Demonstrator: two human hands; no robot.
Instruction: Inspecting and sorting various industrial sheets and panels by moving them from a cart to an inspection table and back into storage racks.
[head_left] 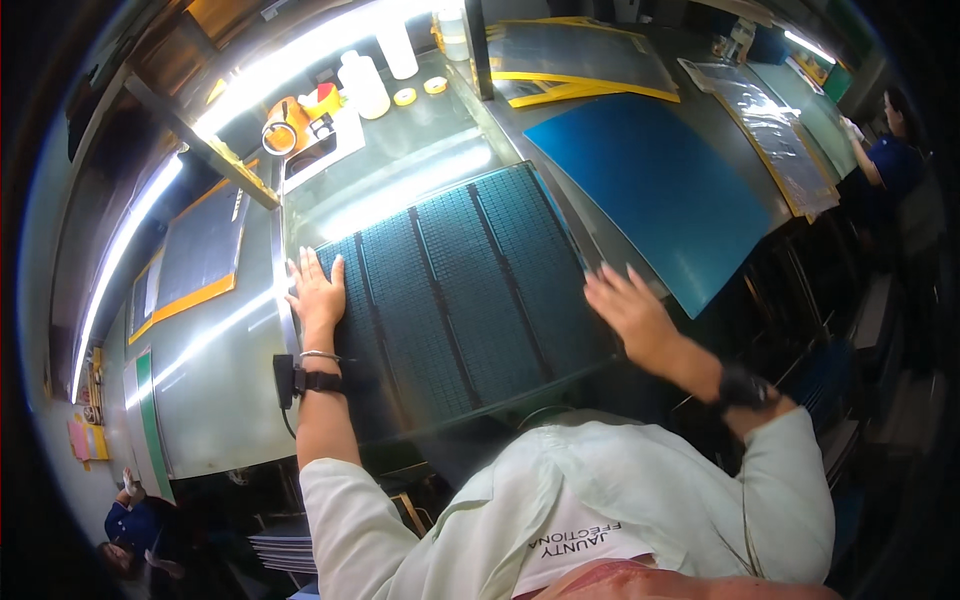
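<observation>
A dark, flat panel (460,330) with a fine grid and several darker bands lies on a glass-topped table (420,165) in front of me. My left hand (318,297) rests at its upper left edge, fingers stretched out and spread. At the right edge is my right hand (634,315), fingers extended, its fingertips at or just beside the border; I cannot tell whether they touch it. Neither hand grips anything. To the right of the panel lies a large blue sheet (655,190), its lower corner close beyond my right hand.
White bottles (364,87), yellow tape rolls (405,97) and an orange tape dispenser (286,128) stand at the back. Yellow-edged film sheets lie on the left (200,245) and back right (585,60). A lamp tube (300,65) hangs overhead. Other people work at far right and lower left.
</observation>
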